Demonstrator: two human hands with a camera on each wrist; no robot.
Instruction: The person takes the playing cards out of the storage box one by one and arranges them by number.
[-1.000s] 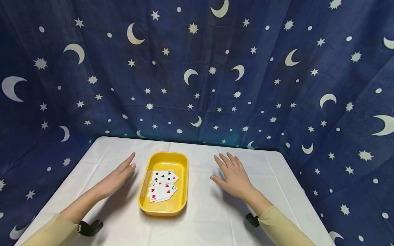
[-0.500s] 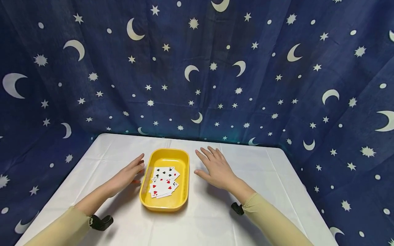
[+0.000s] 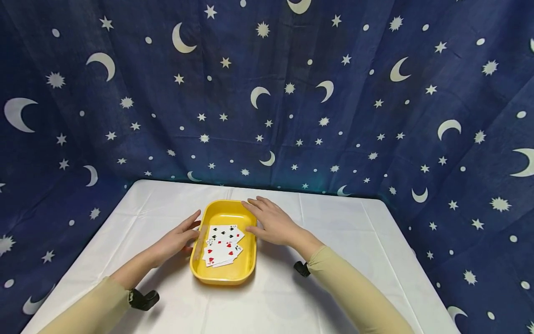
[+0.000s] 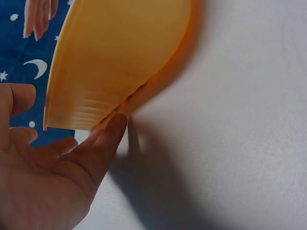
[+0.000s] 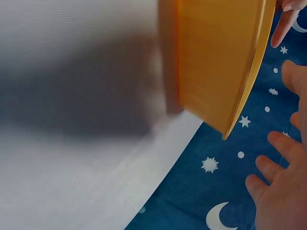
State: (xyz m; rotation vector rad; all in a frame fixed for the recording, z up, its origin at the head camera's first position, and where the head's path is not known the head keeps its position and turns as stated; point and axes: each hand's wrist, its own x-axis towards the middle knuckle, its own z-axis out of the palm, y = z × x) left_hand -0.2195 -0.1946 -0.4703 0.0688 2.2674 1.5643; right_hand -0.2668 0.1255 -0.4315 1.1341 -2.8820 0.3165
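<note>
A yellow plastic tray [image 3: 223,276] rests on the white-covered table, with several playing cards [image 3: 222,254] lying face up inside, spades and hearts showing. At the tray's left side is my left hand [image 3: 173,241], fingers extended and fingertips right at its wall; in the left wrist view one finger reaches the tray's lower edge [image 4: 96,115]. My right hand [image 3: 275,223] hovers by the far right corner, its thumb and fingertips overlapping the rim in the head view. The right wrist view shows its relaxed, spread fingers [image 5: 283,146] apart from the tray wall [image 5: 216,57].
The white cloth [image 3: 333,250] covers the table to its rounded far corners. Behind it hangs a dark blue curtain [image 3: 233,93] with moons and stars. Black wrist devices [image 3: 143,300] sit under both forearms.
Both hands have moved inward to the tray, the left hand rightward and the right hand leftward over a longer way. The cards keep their places in the tray.
</note>
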